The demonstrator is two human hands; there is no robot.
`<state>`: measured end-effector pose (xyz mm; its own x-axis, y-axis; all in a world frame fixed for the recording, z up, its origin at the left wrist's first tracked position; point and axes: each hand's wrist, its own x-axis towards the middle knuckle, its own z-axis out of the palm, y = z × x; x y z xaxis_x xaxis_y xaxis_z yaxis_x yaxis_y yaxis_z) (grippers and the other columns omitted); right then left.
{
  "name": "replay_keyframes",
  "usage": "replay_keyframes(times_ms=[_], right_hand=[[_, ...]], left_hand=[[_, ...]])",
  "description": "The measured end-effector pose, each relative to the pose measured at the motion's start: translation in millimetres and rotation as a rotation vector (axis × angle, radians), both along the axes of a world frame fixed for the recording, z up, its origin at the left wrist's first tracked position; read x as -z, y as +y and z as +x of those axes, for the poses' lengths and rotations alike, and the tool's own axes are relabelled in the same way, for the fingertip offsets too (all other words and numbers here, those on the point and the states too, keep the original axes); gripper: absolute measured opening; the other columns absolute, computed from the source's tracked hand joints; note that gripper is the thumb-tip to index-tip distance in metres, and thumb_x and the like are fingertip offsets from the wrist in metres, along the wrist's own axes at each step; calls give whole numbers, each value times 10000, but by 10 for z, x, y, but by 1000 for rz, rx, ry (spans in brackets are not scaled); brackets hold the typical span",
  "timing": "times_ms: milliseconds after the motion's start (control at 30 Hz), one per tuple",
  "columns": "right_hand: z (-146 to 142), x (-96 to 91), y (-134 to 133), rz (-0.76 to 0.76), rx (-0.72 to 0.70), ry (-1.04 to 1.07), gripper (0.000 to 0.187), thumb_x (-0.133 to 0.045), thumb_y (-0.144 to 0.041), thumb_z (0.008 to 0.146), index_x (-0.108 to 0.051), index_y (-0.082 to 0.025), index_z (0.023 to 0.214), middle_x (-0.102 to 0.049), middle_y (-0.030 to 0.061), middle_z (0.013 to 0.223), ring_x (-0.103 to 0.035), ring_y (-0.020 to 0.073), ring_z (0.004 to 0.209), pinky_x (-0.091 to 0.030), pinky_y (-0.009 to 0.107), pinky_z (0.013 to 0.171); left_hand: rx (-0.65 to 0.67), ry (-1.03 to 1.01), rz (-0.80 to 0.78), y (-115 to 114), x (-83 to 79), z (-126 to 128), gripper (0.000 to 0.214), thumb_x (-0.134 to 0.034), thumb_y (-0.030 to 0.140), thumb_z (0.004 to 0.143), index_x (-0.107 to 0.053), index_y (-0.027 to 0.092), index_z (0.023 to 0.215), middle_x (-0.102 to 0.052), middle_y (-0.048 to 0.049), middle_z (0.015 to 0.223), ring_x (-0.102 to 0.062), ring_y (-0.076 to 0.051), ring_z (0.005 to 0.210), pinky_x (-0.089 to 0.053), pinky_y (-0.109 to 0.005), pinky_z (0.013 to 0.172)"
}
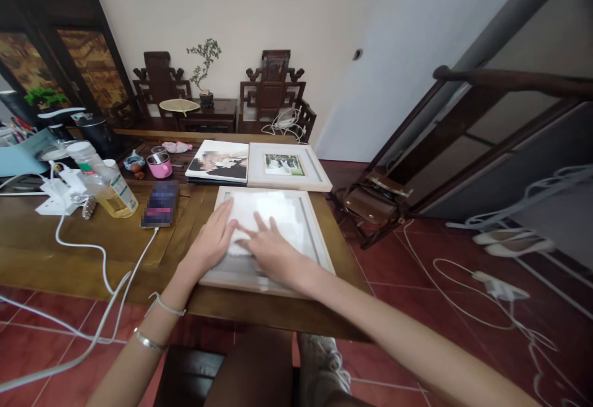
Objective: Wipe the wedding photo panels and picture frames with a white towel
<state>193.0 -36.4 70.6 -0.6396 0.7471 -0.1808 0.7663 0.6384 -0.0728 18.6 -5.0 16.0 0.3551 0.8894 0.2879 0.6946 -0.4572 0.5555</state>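
A light wooden picture frame (319, 234) lies flat near the table's front edge, with a shiny, glass-like surface. Spread over its middle is a white sheet (287, 209); whether it is paper or cloth I cannot tell. My left hand (214, 237) rests flat along the left side of the frame, at the sheet's edge, fingers stretched out. Over the sheet, my right hand (269, 249) presses down with its fingers apart, slightly blurred. Just beyond lies a second light frame (319, 169) holding a small photo (284, 165). Beside that one is a white photo book or panel (225, 151).
On the left of the wooden table (194, 305) are a phone (160, 203) on a charging cable, a pink cup (159, 165), a bottle of yellow liquid (118, 194) and a white power strip (62, 194). A wooden chair (393, 166) with a brown bag (373, 203) stands right.
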Motion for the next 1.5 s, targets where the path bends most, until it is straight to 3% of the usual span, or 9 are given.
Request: replay_keyframes(times_ms=[167,433,533,700,833,1000,1100,1200,1500], right_hand=[[245,-190,-529,-197,-151,147,708,-407,89,644,-625,-261,1220,-329,-17,1521,-124,368,1421,-219,653,1091],[872,-281,-600,-206,86,162,647,-361,93,516,-731,-241,928,-513,-7,1390,-245,285,1402,-216,585,1129],[1133,-124,-479,-87,136,215,606,-362,73,534,-717,-234,918,-526,12,1384,-255,270,1398,-198,570,1140],[1422,439,-96,200,251,448,589,-372,19,613,-657,-191,1084,-480,119,1419,-245,303,1395,-279,629,1066],[1421,710,-14,336,258,652,545,-374,-8,617,-654,-170,1055,-466,150,1424,-252,306,1390,-387,557,1017],[1323,657,-282,308,194,688,492,-355,17,614,-680,-181,926,-502,126,1399,-225,258,1405,-369,505,1057],[1267,651,-442,302,137,695,500,-340,28,580,-674,-194,880,-534,94,1371,-189,249,1417,-282,592,1085],[1220,671,-569,327,95,743,434,-344,32,593,-652,-192,801,-548,94,1356,-225,259,1409,-279,619,1077],[1549,438,-872,495,76,812,302,-401,21,726,-594,-203,668,-609,63,1294,-396,277,1336,-453,508,1013]], left_hand=[[-12,63,-17,-28,7,-7,544,-243,441,987,-340,160,1442,-331,-107,1522,-256,-233,1425,-275,-440,1149],[-12,191,9,-8,76,-10,434,-310,298,975,-470,149,1349,-354,-122,1508,-265,-231,1422,-310,-425,1129],[17,202,-21,-42,9,4,443,-304,248,969,-429,159,1385,-341,-105,1518,-260,-217,1424,-310,-421,1128],[24,134,-45,-54,-13,8,466,-302,197,953,-400,185,1408,-337,-95,1521,-258,-217,1425,-298,-433,1131],[-74,-15,-13,-20,77,-7,501,-369,179,917,-387,78,1408,-254,-188,1537,-221,-258,1436,-230,-439,1159],[-359,-385,-122,-148,81,-11,613,-584,157,804,-407,68,1384,-370,-216,1473,-296,-298,1403,-204,-446,1167],[-461,-801,-399,-357,-31,-22,634,-729,188,715,-492,131,1300,-557,-180,1325,-518,-294,1249,-404,-403,1056],[-394,-994,-804,-589,-141,-37,491,-792,298,675,-612,127,1098,-718,-148,1009,-700,-268,891,-560,-343,768],[-493,-1100,-599,-875,-433,-196,376,-771,353,687,-648,144,973,-736,-42,776,-671,-165,563,-524,-222,512]])
